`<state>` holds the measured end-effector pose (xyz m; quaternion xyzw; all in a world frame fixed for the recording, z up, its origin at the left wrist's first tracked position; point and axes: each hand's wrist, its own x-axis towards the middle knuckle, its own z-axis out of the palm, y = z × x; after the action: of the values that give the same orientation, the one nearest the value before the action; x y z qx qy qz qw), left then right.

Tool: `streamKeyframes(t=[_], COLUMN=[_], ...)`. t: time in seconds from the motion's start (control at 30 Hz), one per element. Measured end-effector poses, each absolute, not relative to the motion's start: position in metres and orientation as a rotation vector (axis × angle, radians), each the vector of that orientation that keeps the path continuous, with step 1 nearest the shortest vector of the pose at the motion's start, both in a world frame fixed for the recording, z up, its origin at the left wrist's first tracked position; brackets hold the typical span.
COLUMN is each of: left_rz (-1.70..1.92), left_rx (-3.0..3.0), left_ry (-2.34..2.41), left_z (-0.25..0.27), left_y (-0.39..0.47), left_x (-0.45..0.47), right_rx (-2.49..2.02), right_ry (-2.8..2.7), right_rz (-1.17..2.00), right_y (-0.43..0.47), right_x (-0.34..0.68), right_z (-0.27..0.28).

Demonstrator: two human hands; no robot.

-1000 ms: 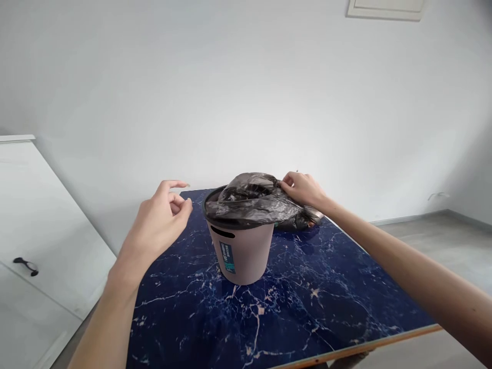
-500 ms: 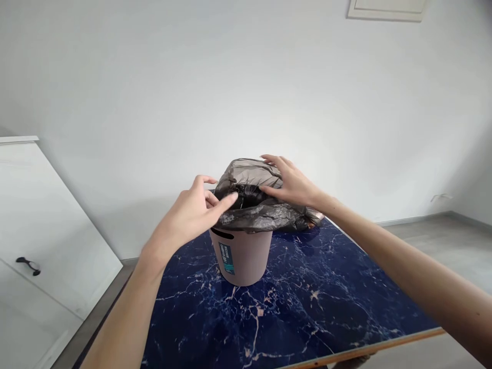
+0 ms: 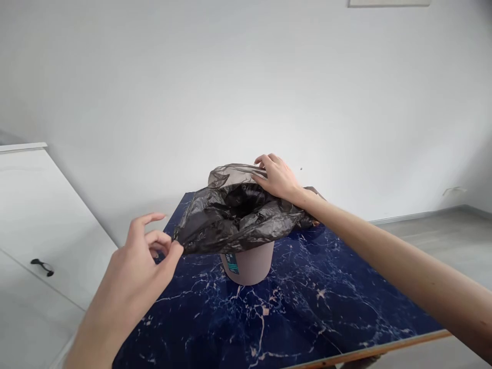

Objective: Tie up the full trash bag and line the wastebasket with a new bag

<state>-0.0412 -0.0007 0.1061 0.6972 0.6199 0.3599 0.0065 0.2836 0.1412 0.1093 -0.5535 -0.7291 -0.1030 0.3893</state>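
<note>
A thin black garbage bag lies spread over the top of a pinkish-grey trash bin, its mouth gaping and its dark inside showing. My left hand pinches a corner of the bag between thumb and finger, stretching it out to the left past the bin. At the far right side of the opening, my right hand holds the bag's upper edge between thumb and fingers. The bin stands upright, and its rim is hidden under the plastic. Part of a teal label shows on its front.
The bin stands on a dark blue marble-patterned table with a wooden front edge. Behind it rises a pale wall. A white cabinet with a black handle is at the left. Something partly hidden lies behind my right wrist.
My left hand has moved left and down, drawing the bag's corner out from the bin. My right hand has shifted slightly left with the far edge. The bag's mouth is wider.
</note>
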Motion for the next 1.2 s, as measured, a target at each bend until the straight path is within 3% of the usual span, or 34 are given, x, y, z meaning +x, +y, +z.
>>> streamKeyframes(t=[0.07,0.17,0.23,0.43,0.67,0.8,1.03,1.13,1.2], left_rz=[1.310,1.612,1.382,1.091,1.179,0.974,0.632,0.750,1.017], left_rx=[2.393,2.723,2.802,2.523,2.170,2.095,2.100,2.136,2.173], left_ry=[1.878,1.395,1.166,1.757,1.921,2.103,1.853,1.801,1.698], left_z=[0.108,0.125,0.136,0.135,0.119,0.100,0.073,0.077,0.082], left_y=[-0.007,-0.012,-0.002,0.081,0.107,0.120,0.140,0.136,0.128], left_x=[-0.041,-0.019,-0.001,0.011,-0.013,-0.029,-0.039,-0.038,-0.035], right_rx=[-1.254,-0.915,-0.806,-0.960,-1.136,-1.210,-1.156,-1.151,-1.217], right_ry=[-1.886,-2.085,-2.230,-2.353,-2.204,-2.145,-1.949,-1.821,-1.743], right_rz=[-0.318,-0.267,-0.150,-0.004,0.197,0.380,0.972,1.105,1.054], right_y=[0.128,0.112,0.107,0.111,0.130,0.141,0.134,0.130,0.125], right_x=[0.280,0.276,0.274,0.273,0.284,0.292,0.291,0.291,0.295], right_z=[0.110,0.116,0.121,0.121,0.114,0.109,0.096,0.093,0.091])
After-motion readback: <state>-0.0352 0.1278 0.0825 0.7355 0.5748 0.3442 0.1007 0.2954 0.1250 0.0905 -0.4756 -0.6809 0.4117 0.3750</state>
